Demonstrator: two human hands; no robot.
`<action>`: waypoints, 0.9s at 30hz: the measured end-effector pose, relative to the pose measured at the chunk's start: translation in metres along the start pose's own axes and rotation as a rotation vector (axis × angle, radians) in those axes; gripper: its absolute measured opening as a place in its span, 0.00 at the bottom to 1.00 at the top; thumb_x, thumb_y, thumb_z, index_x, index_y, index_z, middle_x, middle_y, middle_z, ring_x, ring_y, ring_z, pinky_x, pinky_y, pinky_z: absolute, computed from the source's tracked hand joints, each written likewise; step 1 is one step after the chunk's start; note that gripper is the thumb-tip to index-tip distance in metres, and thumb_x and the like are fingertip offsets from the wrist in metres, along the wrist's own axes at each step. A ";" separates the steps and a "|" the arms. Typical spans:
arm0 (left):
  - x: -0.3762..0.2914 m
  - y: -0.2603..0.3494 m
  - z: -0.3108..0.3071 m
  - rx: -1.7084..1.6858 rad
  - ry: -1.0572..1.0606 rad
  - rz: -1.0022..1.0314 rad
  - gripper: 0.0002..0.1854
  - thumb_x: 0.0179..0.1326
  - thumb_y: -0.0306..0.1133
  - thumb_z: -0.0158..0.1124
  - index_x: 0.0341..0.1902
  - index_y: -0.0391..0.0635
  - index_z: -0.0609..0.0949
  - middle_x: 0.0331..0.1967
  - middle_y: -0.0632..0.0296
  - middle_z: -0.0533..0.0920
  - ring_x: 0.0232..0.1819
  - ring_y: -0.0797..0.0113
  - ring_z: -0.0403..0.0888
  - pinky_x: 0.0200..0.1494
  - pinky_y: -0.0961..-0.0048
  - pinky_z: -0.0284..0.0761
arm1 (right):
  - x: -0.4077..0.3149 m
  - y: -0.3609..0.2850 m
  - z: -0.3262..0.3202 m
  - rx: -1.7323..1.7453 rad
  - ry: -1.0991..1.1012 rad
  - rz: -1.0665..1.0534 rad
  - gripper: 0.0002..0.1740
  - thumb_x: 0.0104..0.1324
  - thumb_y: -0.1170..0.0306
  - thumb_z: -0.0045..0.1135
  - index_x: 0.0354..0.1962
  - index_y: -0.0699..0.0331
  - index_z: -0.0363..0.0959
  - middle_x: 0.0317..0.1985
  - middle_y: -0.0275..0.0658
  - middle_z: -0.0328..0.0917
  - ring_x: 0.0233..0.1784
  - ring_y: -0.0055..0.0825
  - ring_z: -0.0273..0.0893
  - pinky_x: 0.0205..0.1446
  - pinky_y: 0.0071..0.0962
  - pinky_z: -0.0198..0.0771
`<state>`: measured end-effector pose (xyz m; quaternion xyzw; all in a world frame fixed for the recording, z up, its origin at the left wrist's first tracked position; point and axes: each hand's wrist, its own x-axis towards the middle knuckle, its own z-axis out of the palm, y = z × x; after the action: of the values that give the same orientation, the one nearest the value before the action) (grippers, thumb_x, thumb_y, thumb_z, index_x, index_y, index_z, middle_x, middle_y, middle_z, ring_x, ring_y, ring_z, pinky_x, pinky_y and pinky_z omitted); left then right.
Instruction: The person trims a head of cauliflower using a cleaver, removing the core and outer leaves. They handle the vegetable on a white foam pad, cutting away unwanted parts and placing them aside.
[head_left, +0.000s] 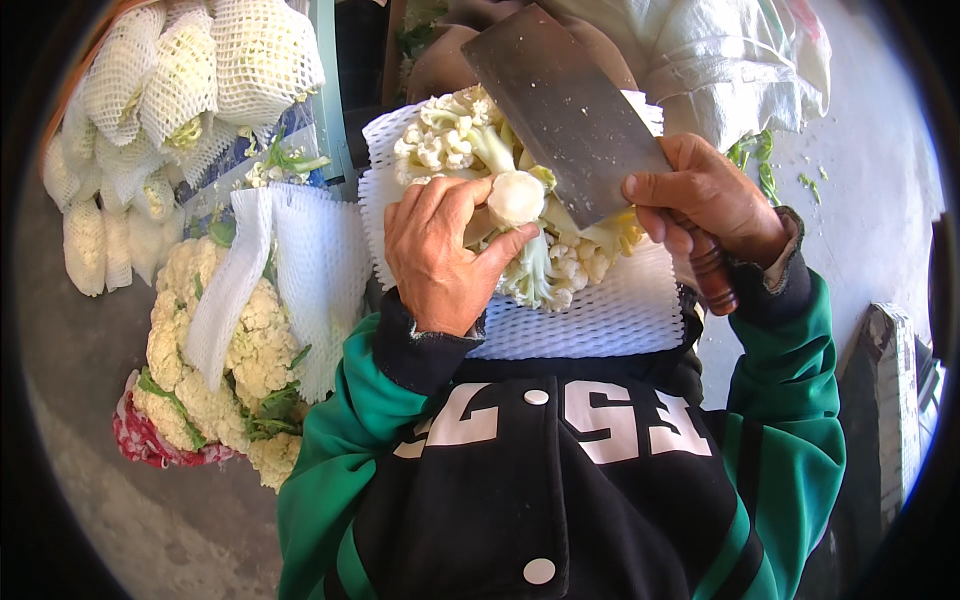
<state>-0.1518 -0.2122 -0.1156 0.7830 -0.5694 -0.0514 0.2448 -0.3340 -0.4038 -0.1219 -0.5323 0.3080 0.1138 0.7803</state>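
Observation:
A cauliflower head (450, 139) lies stem side up on a white foam net sheet (577, 330) in front of me. Its round cut stem (516, 198) faces the camera. My left hand (446, 251) grips the cauliflower, with thumb and index finger around the stem. My right hand (697, 202) is shut on a cleaver (570, 112) by its brown wooden handle, with the thumb against the blade's near end. The broad blade, flecked with small bits, is over the right part of the cauliflower and hides some of it.
Left, several bare cauliflowers (262, 345) sit on red cloth with foam net sleeves (322, 277) over them. Net-wrapped cauliflowers (266, 56) are piled at the upper left. A white woven sack (735, 67) stands upper right, with leaf scraps (765, 169) on the floor beside it.

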 end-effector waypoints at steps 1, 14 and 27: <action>0.000 0.001 0.000 -0.006 0.000 -0.002 0.26 0.34 0.39 0.81 0.41 0.47 0.81 0.35 0.66 0.80 0.40 0.62 0.76 0.45 0.64 0.66 | 0.000 0.001 -0.001 0.002 -0.004 0.012 0.19 0.70 0.65 0.52 0.21 0.66 0.74 0.15 0.33 0.76 0.08 0.15 0.67 0.14 0.12 0.64; 0.020 0.007 -0.019 0.018 0.010 0.051 0.18 0.47 0.39 0.74 0.40 0.45 0.83 0.36 0.63 0.81 0.40 0.61 0.79 0.42 0.64 0.72 | 0.002 0.005 0.004 -0.031 0.028 -0.018 0.21 0.69 0.62 0.54 0.18 0.64 0.73 0.10 0.32 0.71 0.07 0.15 0.63 0.14 0.15 0.60; 0.050 0.025 -0.009 0.145 -0.230 0.274 0.05 0.52 0.25 0.65 0.33 0.43 0.80 0.29 0.61 0.78 0.36 0.60 0.79 0.38 0.65 0.76 | -0.002 -0.008 0.011 -0.105 0.111 0.045 0.15 0.67 0.69 0.55 0.21 0.66 0.72 0.14 0.31 0.73 0.10 0.15 0.65 0.15 0.18 0.61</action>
<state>-0.1527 -0.2605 -0.0868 0.7029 -0.6970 -0.0656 0.1259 -0.3277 -0.3963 -0.1119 -0.5708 0.3562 0.1177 0.7304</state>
